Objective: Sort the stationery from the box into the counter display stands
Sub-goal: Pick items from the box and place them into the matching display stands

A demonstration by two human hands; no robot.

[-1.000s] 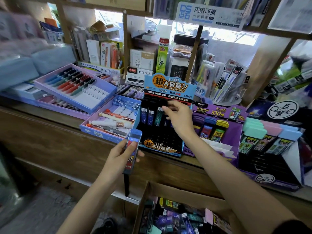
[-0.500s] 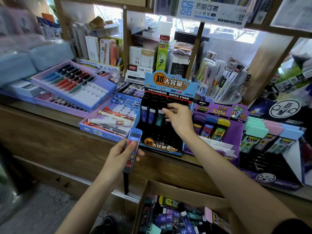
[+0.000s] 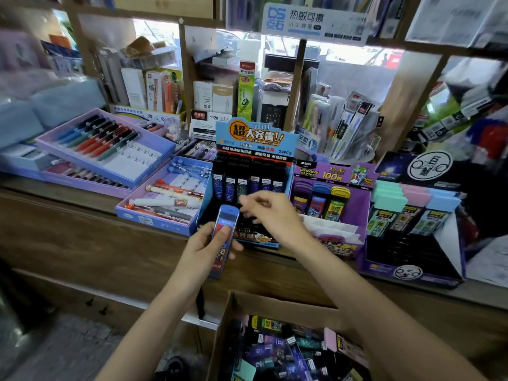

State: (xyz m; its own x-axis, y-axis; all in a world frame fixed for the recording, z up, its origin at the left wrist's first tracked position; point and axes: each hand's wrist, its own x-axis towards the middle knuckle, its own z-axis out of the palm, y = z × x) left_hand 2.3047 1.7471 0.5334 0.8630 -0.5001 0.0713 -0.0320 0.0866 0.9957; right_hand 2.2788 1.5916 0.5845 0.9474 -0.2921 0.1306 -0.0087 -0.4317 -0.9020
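My left hand (image 3: 204,250) grips a blue lead-refill case (image 3: 223,237) upright in front of the counter edge, thumb across its face. My right hand (image 3: 270,215) hovers just right of the case's top, fingers loosely curled and holding nothing, in front of the blue-and-black display stand (image 3: 251,149). Several dark refill cases (image 3: 248,184) stand in the stand's upper row. The open cardboard box (image 3: 228,325) below the counter holds several more cases.
A purple stand (image 3: 357,213) with coloured cases sits right of the blue stand, then a darker stand (image 3: 412,251) with pastel-capped cases. Pen trays (image 3: 162,149) and a tray of novelty pens (image 3: 154,215) lie to the left. Shelves of stock rise behind.
My right hand has pulled back from the stand's upper row toward the case in my left hand. The left hand lifted the case slightly up and right.
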